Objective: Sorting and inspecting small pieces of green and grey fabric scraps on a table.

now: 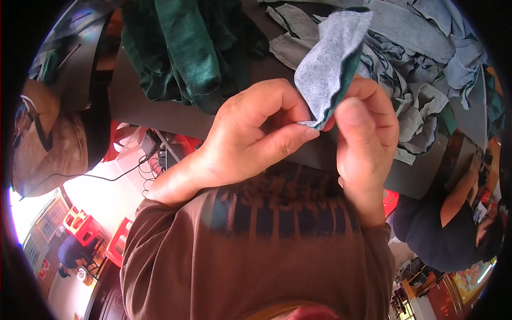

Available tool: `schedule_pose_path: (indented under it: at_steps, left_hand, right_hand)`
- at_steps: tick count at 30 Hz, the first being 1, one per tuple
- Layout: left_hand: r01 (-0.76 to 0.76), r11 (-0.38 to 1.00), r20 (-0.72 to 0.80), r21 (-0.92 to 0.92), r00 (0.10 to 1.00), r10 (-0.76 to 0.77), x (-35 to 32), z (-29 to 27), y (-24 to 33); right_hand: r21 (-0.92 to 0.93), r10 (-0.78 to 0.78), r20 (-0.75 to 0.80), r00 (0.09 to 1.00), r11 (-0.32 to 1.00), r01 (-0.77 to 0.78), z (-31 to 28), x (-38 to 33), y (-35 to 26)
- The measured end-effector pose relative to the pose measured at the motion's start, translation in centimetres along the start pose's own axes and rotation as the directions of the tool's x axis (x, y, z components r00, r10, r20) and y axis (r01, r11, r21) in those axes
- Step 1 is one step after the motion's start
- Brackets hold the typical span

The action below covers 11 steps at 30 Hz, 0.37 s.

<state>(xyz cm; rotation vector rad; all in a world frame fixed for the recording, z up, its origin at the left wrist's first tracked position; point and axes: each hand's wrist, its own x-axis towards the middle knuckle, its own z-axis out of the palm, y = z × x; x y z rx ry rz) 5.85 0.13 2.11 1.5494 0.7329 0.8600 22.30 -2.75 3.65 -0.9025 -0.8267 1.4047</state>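
Note:
Between my two hands hangs a narrow fabric piece (325, 66), light grey on the side facing me with a dark green edge along its right. My left hand (256, 130) pinches its lower end between thumb and forefinger. Close beside it, my right hand (365, 125) grips the green edge with thumb and curled fingers. The piece stands up from my fingers and its far end bends over toward the pile behind. How the rest of the cloth runs behind my right fingers is hidden.
Folded dark green velvety cloth (186, 53) lies on the dark table (144, 114) at the far left. A loose heap of grey pieces with green edges (421, 58) covers the far right. People sit at both sides, and red plastic stools (80, 224) stand at lower left.

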Motion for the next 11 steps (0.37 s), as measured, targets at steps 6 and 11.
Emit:
schedule_pose_path:
  at_steps: [6, 11]
  left_hand:
    - [0.122, 0.963, 0.024, -0.240, 0.993, -0.120, -0.1, -0.1, 0.0]
    - [0.202, 0.953, 0.020, -0.224, 0.979, -0.203, -0.2, -0.4, 0.4]
  right_hand:
    - [-0.168, -0.080, -0.061, 0.995, 0.983, 0.069, 0.7, -0.4, 0.0]
    - [-0.387, -0.121, 0.102, 0.987, 0.909, 0.152, -0.2, -1.6, -0.2]
